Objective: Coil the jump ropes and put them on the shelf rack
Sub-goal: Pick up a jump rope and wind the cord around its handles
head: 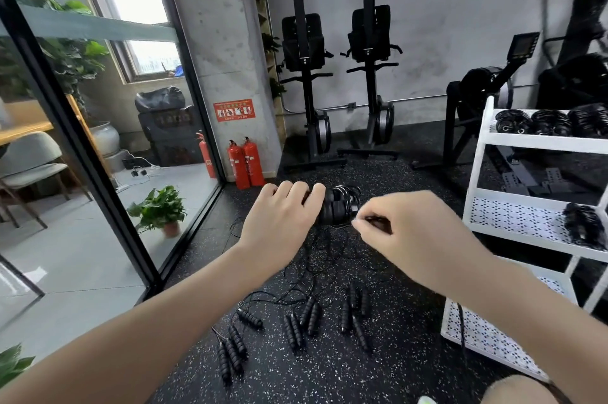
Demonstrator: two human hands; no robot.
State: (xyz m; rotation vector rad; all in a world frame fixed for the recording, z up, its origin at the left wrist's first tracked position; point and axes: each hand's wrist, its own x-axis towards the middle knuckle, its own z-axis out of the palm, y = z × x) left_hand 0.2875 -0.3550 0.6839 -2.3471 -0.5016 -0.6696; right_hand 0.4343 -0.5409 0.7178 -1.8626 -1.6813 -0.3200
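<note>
Black jump rope (339, 206) gripped in left hand (279, 219), right hand (411, 232) pinching cord

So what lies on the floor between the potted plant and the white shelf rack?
Head view: uncoiled jump ropes on the speckled floor.

Two red fire extinguishers (246, 163) stand upright, touching, at the foot of a concrete pillar (220, 41); a red safety sign (234, 110) is fixed to the pillar above them. Two black rowing machines (307, 81) are stored upright against the grey wall. A black speckled rubber floor (388, 357) covers the gym side. Behind the glass partition (98, 127): a small potted plant (161, 211) on grey tile, a pale green chair (33, 160), and a third extinguisher (206, 153).
</note>
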